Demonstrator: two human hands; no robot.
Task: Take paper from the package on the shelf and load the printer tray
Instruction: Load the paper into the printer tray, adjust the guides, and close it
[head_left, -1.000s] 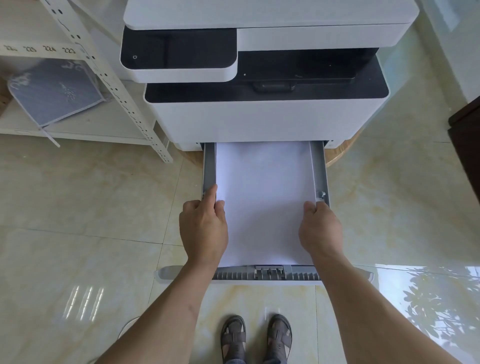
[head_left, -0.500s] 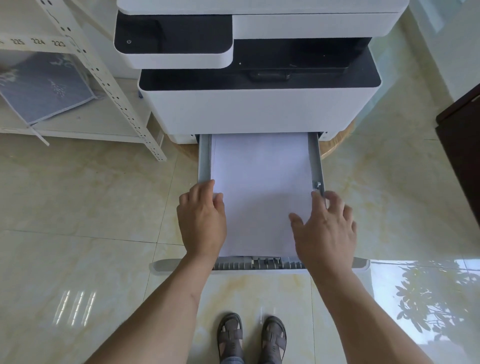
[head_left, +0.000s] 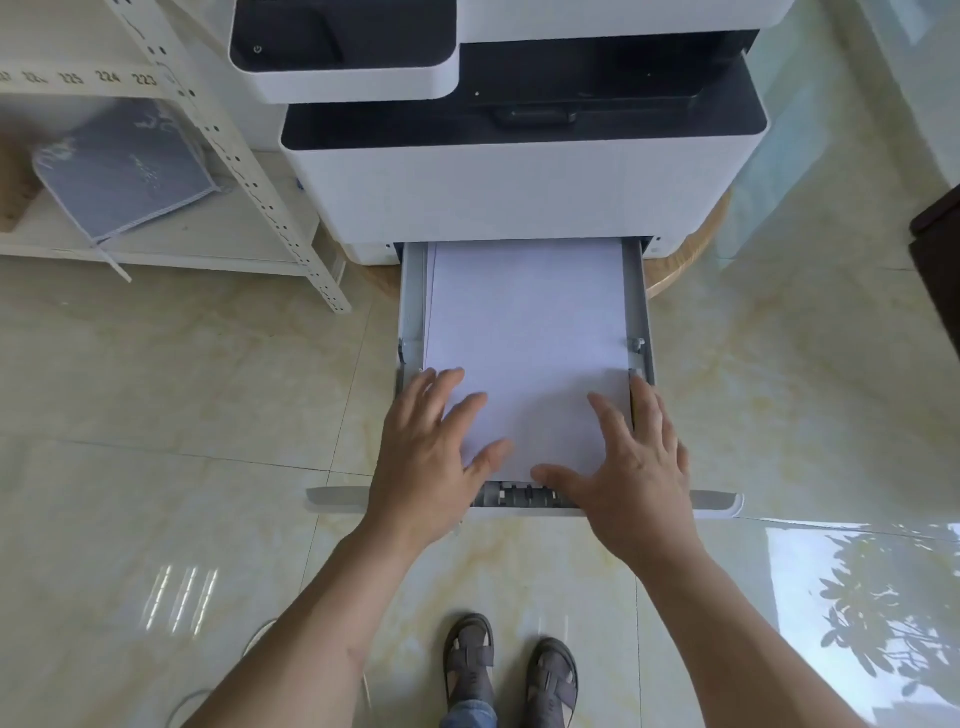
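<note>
A white stack of paper (head_left: 524, 332) lies in the grey printer tray (head_left: 638, 301), which is pulled out from the bottom of the white and black printer (head_left: 509, 197). My left hand (head_left: 431, 457) rests flat on the near left part of the paper, fingers spread. My right hand (head_left: 634, 467) lies flat on the near right part, its fingers by the tray's right rail. Neither hand grips anything. The blue-grey paper package (head_left: 124, 171) lies on the low white shelf (head_left: 171, 244) at the left.
A perforated white shelf post (head_left: 260, 187) slants down left of the printer. A wooden round base (head_left: 691, 249) shows under the printer's right side. Dark furniture (head_left: 940, 260) stands at the right edge. My sandalled feet (head_left: 509, 670) stand on the glossy tiled floor.
Both hands have let go of the paper's side edges and opened flat on top of the sheet, right hand first, then the left.
</note>
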